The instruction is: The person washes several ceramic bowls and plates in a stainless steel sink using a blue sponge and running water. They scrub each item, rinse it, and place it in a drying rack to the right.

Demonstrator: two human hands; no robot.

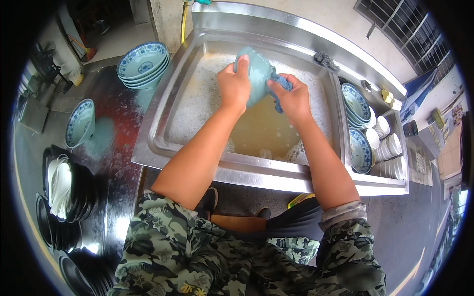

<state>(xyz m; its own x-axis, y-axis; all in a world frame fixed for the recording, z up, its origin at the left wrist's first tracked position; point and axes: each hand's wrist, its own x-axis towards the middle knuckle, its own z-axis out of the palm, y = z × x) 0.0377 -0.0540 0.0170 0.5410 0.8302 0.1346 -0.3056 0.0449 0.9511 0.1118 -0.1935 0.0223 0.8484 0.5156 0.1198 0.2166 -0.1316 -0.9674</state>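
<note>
Above the soapy water (pixel 264 137) of a stainless steel sink (pixel 255 168), a pale blue-green ceramic bowl (pixel 255 79) is held tilted on its side, its outer face towards me. My left hand (pixel 235 83) grips its left edge, thumb on the outside. My right hand (pixel 292 98) pinches a blue cloth (pixel 280 87) against the bowl's right edge. Foam floats over much of the water, while a brownish patch without foam lies below the bowl. The bowl's inside is hidden from me.
Patterned bowls (pixel 144 66) are stacked left of the sink, beside a single bowl (pixel 79 124). White spoons (pixel 61 187) lie on black dishes (pixel 83 192) nearby. The right compartment holds patterned bowls (pixel 359 150) and white cups (pixel 390 146). A scouring pad (pixel 326 60) sits on the back rim.
</note>
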